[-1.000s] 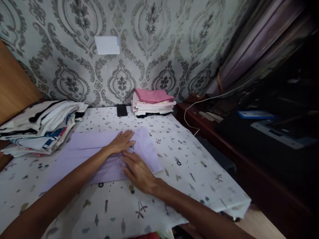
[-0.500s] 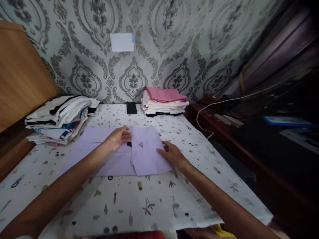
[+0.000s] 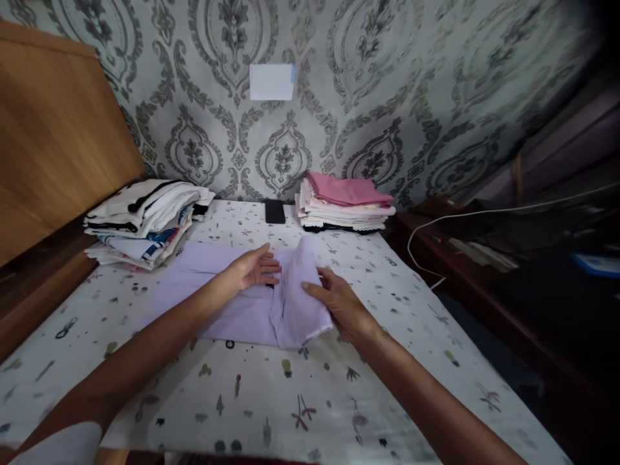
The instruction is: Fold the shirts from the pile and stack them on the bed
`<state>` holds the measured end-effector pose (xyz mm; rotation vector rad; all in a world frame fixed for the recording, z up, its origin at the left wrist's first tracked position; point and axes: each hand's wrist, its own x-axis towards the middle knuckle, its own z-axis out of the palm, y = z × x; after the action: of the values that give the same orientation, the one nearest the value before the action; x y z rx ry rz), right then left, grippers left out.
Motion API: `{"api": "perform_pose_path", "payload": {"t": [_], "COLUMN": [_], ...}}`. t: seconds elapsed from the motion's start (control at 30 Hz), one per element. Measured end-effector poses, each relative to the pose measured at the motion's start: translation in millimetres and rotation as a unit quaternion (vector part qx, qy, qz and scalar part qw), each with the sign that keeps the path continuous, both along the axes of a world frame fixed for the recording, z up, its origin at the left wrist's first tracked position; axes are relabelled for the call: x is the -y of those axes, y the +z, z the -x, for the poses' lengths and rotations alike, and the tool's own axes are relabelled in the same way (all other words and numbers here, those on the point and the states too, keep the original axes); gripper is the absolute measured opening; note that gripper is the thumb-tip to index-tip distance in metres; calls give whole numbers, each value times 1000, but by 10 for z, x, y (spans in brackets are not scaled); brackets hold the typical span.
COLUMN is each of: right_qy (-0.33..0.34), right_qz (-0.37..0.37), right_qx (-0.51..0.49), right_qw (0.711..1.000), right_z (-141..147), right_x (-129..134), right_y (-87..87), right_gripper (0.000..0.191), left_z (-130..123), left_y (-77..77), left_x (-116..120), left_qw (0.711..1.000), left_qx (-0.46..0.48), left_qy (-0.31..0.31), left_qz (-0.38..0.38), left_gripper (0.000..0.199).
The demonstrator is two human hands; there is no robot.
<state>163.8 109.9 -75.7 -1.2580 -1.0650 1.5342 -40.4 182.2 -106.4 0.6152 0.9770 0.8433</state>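
Note:
A lavender shirt (image 3: 232,314) lies partly folded on the patterned white cloth, its right end doubled over to the left. My right hand (image 3: 341,303) grips that folded end, thumb on top and fingers underneath, and the edge is lifted a little off the surface. Over the middle of the shirt, beside the fold, is my left hand (image 3: 254,268) with its fingers stretched out and apart, holding nothing. A small dark patch on the shirt shows just under the left fingertips.
A stack of folded white clothes (image 3: 145,219) stands at the back left, by a wooden panel (image 3: 62,142). A black phone-like object (image 3: 275,211) and a pink-topped clothes pile (image 3: 346,201) lie along the wall. A white cable (image 3: 465,213) hangs at right.
My right hand has closed on the shirt's folded right end and raised it slightly, hiding the printed logo. The whole view has shifted, so things sit farther right.

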Motion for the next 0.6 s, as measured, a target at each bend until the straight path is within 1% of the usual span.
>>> {"api": "perform_pose_path", "payload": {"t": [0.07, 0.17, 0.27, 0.33, 0.43, 0.5, 0.6], "right_qy": [13, 40, 68, 80, 93, 96, 97], "right_qz": [-26, -69, -101, -114, -125, -124, -116], "right_qx": [17, 58, 109, 136, 158, 159, 155], "right_qw": [999, 995, 987, 981, 975, 975, 976], "right_z": [104, 274, 466, 591, 740, 804, 855], "right_x": [-19, -44, -54, -57, -66, -75, -82], "right_y": [-28, -76, -126, -165, -233, -278, -327], "right_gripper": [60, 61, 62, 63, 61, 59, 60], "left_z": [27, 58, 88, 120, 195, 255, 325], "left_y": [10, 51, 108, 136, 135, 104, 31], "left_x": [-2, -14, -10, 11, 53, 64, 41], "left_qw": [1000, 997, 997, 997, 997, 998, 998], "left_qx": [20, 37, 20, 5, -11, -22, -21], "left_qy": [-19, -56, -61, -66, -76, -63, -55], "left_qz": [-10, -25, -34, -32, -19, -8, 6], "left_gripper": [37, 47, 51, 44, 27, 18, 16]}}
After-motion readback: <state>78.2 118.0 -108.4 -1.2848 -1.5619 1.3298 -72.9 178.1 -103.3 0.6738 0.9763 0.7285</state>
